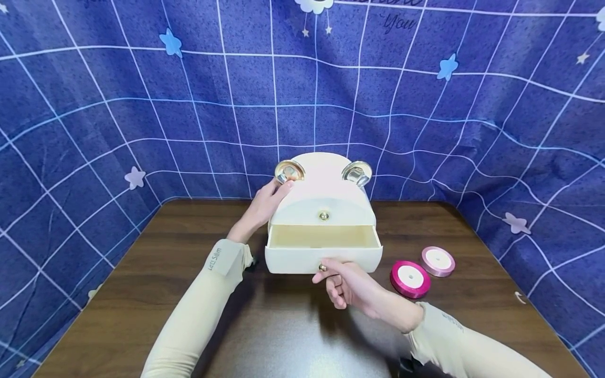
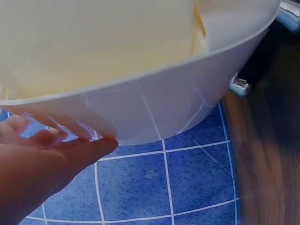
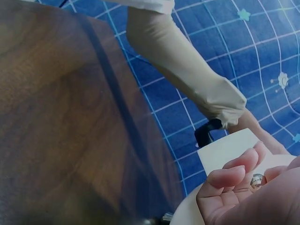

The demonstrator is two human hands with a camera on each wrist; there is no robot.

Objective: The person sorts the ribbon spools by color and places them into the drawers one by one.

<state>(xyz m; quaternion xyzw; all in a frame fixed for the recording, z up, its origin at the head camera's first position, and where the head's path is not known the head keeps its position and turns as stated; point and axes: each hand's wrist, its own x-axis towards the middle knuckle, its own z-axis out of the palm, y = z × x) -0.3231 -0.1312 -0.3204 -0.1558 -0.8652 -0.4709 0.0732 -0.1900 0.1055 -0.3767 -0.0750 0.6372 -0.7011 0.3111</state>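
A white two-drawer box [image 1: 321,181] with a rounded top stands on the table, a shiny round ear-like piece [image 1: 289,171] at each upper side. Its lower drawer [image 1: 288,261] is pulled out, and the inside shows bare cream walls. With thumb and index finger my right hand [image 1: 354,289] pinches the small metal knob [image 1: 323,267] on that drawer's front; the other fingers curl loosely below. My left hand [image 1: 266,203] rests on the box's left side by the ear. Its extended fingers [image 2: 101,146] lie against the curved white wall in the left wrist view.
Right of the box, a magenta ribbon roll [image 1: 410,279] and a pale pink ribbon roll [image 1: 438,261] lie flat on the dark wooden table [image 1: 198,231]. The upper drawer's knob [image 1: 323,215] sits above the opening. A blue gridded cloth [image 1: 246,79] hangs behind and at the sides.
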